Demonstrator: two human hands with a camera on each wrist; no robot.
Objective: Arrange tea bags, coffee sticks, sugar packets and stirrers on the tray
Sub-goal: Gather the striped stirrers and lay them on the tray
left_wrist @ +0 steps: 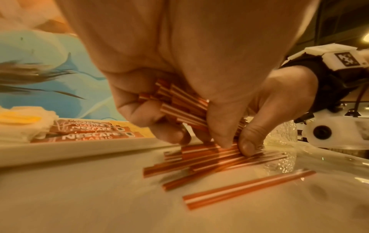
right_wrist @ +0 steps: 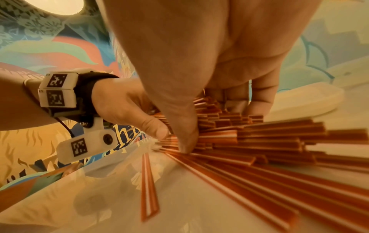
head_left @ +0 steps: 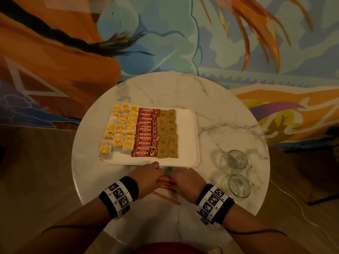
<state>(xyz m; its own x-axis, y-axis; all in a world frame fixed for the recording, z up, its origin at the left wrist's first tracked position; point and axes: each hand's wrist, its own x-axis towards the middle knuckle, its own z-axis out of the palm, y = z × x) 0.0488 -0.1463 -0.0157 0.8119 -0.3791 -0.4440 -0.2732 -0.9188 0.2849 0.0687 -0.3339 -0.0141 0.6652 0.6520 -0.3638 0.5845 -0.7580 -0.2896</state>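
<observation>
A white tray (head_left: pixel 187 136) on the round marble table holds yellow tea bags (head_left: pixel 119 129) at its left, red coffee sticks (head_left: pixel 146 132) in the middle and brown sugar packets (head_left: pixel 167 134) beside them; its right part is bare. Just in front of the tray lie several red-and-white stirrers (head_left: pixel 166 181). My left hand (head_left: pixel 146 176) grips a bundle of stirrers (left_wrist: pixel 185 104) with curled fingers. My right hand (head_left: pixel 185 182) curls round the other end of the bundle (right_wrist: pixel 219 121), thumb tip down on the pile. Loose stirrers (left_wrist: pixel 245 189) lie on the table nearer me.
Two clear glass cups (head_left: pixel 234 160) (head_left: pixel 238 186) stand at the table's right front. The tray's near rim (left_wrist: pixel 79 149) sits just beyond my fingers. A painted wall rises behind the table, and a white cable (head_left: pixel 300 211) trails on the floor at right.
</observation>
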